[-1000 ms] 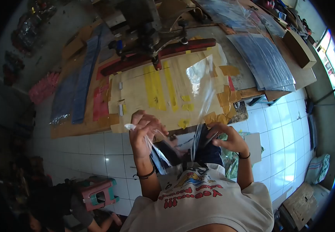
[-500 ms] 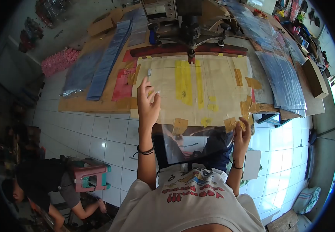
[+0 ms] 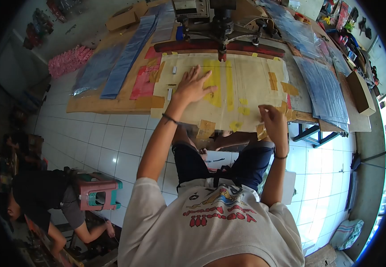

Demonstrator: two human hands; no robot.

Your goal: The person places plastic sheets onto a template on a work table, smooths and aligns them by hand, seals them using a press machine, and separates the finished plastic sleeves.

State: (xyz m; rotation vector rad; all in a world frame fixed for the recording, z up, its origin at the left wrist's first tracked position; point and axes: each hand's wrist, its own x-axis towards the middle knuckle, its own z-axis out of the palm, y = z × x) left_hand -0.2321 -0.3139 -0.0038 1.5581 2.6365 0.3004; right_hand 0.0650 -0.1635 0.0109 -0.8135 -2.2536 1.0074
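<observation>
Taped board is what we're busy with. Head view: it lies on the bench, poking a bit past the front edge, just our side of the long red bar. Our left hand is palm-down on its left half, fingers spread, gripping nothing. Our right hand is by the near right corner, fingers loosely curled; can't tell if it's pinching anything. Looks to us like a smoothing or lining-up step, maybe with clear film on top, though we can't make that out. Next move probably calls for getting things square, then keeping fingers clear of that bar.
</observation>
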